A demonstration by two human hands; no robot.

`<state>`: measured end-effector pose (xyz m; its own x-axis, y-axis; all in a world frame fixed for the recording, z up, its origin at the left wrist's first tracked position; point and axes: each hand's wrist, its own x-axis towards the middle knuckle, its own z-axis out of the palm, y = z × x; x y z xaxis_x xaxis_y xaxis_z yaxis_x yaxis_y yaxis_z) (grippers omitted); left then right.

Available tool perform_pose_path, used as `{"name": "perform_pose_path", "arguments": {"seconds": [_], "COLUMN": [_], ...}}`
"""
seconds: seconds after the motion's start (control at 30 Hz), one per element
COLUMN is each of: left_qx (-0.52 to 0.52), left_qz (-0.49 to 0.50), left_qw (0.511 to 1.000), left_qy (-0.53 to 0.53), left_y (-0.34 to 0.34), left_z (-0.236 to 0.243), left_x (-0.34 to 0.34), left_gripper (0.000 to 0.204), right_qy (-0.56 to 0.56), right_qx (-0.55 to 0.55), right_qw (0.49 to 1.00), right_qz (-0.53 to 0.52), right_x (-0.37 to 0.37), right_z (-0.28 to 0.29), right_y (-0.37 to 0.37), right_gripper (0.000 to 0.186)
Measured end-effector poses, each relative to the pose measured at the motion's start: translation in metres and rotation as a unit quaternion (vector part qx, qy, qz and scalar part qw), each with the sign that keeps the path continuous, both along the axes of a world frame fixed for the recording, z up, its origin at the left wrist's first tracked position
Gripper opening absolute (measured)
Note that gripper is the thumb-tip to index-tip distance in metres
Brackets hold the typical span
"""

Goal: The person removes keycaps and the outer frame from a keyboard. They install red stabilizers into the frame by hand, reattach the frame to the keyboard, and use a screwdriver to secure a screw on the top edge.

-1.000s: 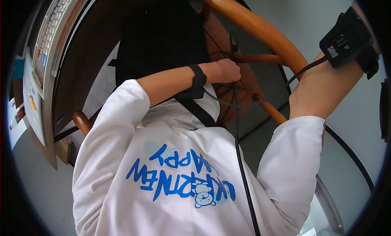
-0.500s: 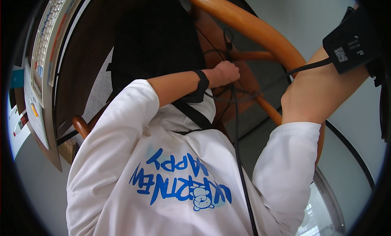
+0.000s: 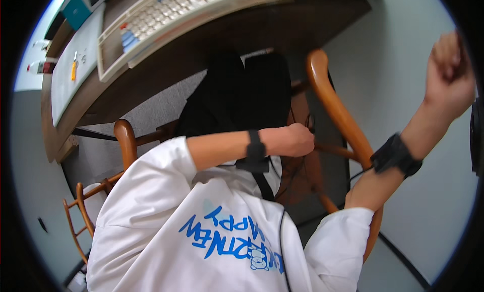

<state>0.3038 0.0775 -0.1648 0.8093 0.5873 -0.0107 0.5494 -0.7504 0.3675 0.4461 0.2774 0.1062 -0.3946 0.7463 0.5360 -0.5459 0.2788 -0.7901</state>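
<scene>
Thin, flexible black cables (image 3: 311, 121) lie in loose, tangled strands against the reddish-brown chair seat (image 3: 312, 167), beside and below the curled left hand (image 3: 297, 140); their ends are indistinct.

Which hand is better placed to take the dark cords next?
Likely the left hand: it appears beside the dark cords, while the right hand is held out to the side.

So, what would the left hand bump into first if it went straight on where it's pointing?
Probably the wooden armrest to its right, though depth is unclear: the left hand might pass above or below it.
</scene>
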Motion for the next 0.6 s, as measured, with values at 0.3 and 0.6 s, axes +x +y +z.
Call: {"name": "perform_pose_path", "arguments": {"seconds": [0.3,0.6], "left_qx": [-0.222,-0.031], "left_qz": [0.418,0.581], "left_qw": [0.722,0.603], "left_qy": [-0.504,-0.546], "left_y": [-0.059,-0.107], "left_z": [0.186,0.208], "left_x": [-0.163,-0.157], "left_gripper": [0.012,0.025], "right_qy": [-0.319,-0.242], "right_qx": [-0.016,-0.106], "right_qw": [0.948,0.927], "right_qz": [0.006,0.265], "right_x": [-0.101,-0.18], "right_z": [-0.044,-0.084], "right_y": [-0.128,-0.173], "right_gripper": [0.019,0.014]}}
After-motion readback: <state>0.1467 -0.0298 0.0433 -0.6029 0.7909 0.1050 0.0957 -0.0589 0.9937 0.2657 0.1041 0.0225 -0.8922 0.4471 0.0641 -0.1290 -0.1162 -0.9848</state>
